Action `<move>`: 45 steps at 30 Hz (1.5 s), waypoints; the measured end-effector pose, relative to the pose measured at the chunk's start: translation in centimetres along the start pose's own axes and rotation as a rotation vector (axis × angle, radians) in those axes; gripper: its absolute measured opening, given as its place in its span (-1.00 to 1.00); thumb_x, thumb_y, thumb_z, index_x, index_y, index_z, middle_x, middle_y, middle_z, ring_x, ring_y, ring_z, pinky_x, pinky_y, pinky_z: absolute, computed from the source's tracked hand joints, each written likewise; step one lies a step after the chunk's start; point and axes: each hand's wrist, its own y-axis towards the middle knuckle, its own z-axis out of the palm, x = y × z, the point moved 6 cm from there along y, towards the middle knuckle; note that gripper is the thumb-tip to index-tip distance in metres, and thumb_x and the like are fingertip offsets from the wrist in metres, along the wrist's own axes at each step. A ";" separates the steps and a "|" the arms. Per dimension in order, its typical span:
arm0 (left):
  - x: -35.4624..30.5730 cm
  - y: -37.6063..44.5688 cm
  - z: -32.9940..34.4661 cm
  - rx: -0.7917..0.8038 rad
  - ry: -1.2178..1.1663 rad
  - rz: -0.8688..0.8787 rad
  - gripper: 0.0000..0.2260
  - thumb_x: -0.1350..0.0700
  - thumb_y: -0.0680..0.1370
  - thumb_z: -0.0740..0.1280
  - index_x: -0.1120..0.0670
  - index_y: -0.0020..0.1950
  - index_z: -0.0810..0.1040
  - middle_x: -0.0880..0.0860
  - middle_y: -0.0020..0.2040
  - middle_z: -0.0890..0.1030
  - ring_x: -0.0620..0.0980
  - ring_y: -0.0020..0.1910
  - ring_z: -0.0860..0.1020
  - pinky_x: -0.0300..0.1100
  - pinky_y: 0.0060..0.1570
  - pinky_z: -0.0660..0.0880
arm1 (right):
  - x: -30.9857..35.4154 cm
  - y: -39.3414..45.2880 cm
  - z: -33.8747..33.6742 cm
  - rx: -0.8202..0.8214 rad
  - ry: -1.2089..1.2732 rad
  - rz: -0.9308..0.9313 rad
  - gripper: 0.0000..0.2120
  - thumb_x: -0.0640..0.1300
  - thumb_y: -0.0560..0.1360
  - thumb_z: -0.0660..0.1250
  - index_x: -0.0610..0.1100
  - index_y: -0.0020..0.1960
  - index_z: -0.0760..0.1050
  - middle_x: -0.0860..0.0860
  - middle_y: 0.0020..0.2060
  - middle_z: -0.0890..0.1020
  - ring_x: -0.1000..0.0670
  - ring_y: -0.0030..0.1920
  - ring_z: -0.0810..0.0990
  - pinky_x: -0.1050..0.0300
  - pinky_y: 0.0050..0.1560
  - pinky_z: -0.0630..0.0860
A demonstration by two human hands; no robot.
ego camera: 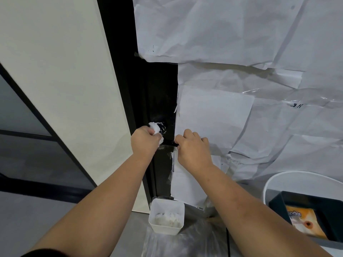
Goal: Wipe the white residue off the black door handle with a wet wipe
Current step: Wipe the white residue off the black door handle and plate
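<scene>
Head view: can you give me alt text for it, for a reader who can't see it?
The left hand presses a crumpled white wipe against the base of a black door handle, where white smears show, while the right hand grips the lever's end. White paper covers the door, and a white tub of used wipes sits on the floor below.

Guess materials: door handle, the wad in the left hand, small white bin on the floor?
Door handle: glossy black, probably coated metal or plastic; reflections show, material uncertain.
Wet wipe: soft white nonwoven, crumpled in the left hand.
White bin: likely matte moulded plastic, thin smooth walls.
</scene>
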 end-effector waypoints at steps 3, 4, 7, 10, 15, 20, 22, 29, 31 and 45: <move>-1.2 0.3 0.2 -0.023 0.117 0.077 -0.89 0.16 0.50 0.43 0.15 -0.01 0.65 0.05 -0.14 0.63 0.02 -0.14 0.56 -0.25 -0.17 0.39 | 0.0 -0.2 -0.1 0.000 -0.002 -0.008 -0.77 -0.26 0.41 0.29 -0.05 0.04 0.51 -0.01 -0.11 0.44 -0.08 -0.10 0.43 0.04 -0.18 0.28; -1.5 0.5 0.4 -0.020 0.139 0.076 -0.87 0.15 0.52 0.41 0.15 0.04 0.65 0.07 -0.10 0.65 0.04 -0.11 0.57 -0.23 -0.16 0.40 | 0.0 -0.2 -0.2 0.003 0.002 -0.013 -0.77 -0.26 0.41 0.29 -0.06 0.04 0.51 -0.02 -0.10 0.44 -0.08 -0.10 0.43 0.04 -0.18 0.28; -1.7 0.9 1.0 0.012 0.187 0.013 -0.84 0.13 0.57 0.35 0.18 0.05 0.64 0.13 -0.07 0.67 0.05 -0.16 0.58 -0.16 -0.16 0.49 | -0.1 -0.4 -0.3 0.002 0.010 -0.024 -0.76 -0.25 0.41 0.29 -0.06 0.05 0.51 -0.02 -0.10 0.44 -0.08 -0.10 0.44 0.05 -0.19 0.29; -1.3 1.0 1.2 0.022 0.201 0.083 -0.87 0.16 0.53 0.33 0.20 -0.08 0.63 0.07 -0.17 0.65 -0.01 -0.26 0.52 -0.26 -0.33 0.37 | -0.1 -0.6 -0.2 -0.007 0.012 -0.033 -0.75 -0.27 0.39 0.30 -0.07 0.04 0.52 -0.02 -0.12 0.44 -0.08 -0.12 0.43 0.05 -0.21 0.28; -0.8 1.3 1.0 0.100 0.239 0.114 -0.90 0.25 0.42 0.37 0.17 -0.28 0.50 0.01 -0.42 0.45 -0.03 -0.37 0.44 -0.30 -0.40 0.31 | 0.0 -0.1 0.1 -0.017 0.011 -0.032 -0.77 -0.29 0.38 0.31 -0.08 0.01 0.51 -0.03 -0.14 0.44 -0.08 -0.14 0.44 0.06 -0.25 0.29; -1.1 2.3 1.4 0.106 0.306 0.088 -0.91 0.20 0.41 0.42 0.19 -0.24 0.54 0.06 -0.39 0.49 0.03 -0.34 0.52 -0.25 -0.35 0.38 | 0.0 0.4 0.4 -0.023 0.017 -0.030 -0.80 -0.28 0.38 0.32 -0.09 -0.02 0.51 -0.03 -0.16 0.44 -0.09 -0.16 0.45 0.06 -0.27 0.31; -1.4 2.3 1.6 0.100 0.350 0.080 -0.92 0.19 0.43 0.41 0.20 -0.17 0.56 0.08 -0.35 0.52 0.06 -0.31 0.55 -0.22 -0.33 0.42 | -0.1 0.5 0.4 -0.026 0.012 -0.033 -0.79 -0.29 0.37 0.32 -0.09 -0.03 0.51 -0.03 -0.17 0.44 -0.08 -0.17 0.44 0.07 -0.28 0.29; -2.2 1.7 2.2 -0.004 0.424 0.180 -0.79 0.14 0.53 0.35 0.18 0.13 0.54 0.05 -0.23 0.50 0.04 -0.24 0.51 -0.17 -0.30 0.41 | -0.1 0.2 0.2 -0.029 0.020 -0.047 -0.78 -0.28 0.38 0.32 -0.09 0.01 0.52 -0.03 -0.16 0.45 -0.08 -0.16 0.44 0.06 -0.26 0.35; -2.2 1.6 2.1 -0.021 0.428 0.195 -0.79 0.12 0.55 0.33 0.19 0.14 0.53 0.05 -0.23 0.50 0.02 -0.26 0.48 -0.18 -0.30 0.40 | -0.1 0.1 0.0 -0.030 0.029 -0.049 -0.76 -0.29 0.38 0.32 -0.10 0.02 0.53 -0.04 -0.15 0.45 -0.07 -0.15 0.45 0.07 -0.25 0.35; 1.5 1.8 2.2 0.079 -0.327 -0.219 -0.86 0.16 0.40 0.44 0.16 -0.14 0.54 0.16 -0.18 0.67 0.16 -0.12 0.67 0.18 -0.07 0.63 | -0.4 -0.1 0.0 -0.049 0.081 -0.051 -0.79 -0.31 0.35 0.34 -0.12 -0.05 0.54 -0.06 -0.20 0.45 -0.09 -0.22 0.42 0.08 -0.28 0.25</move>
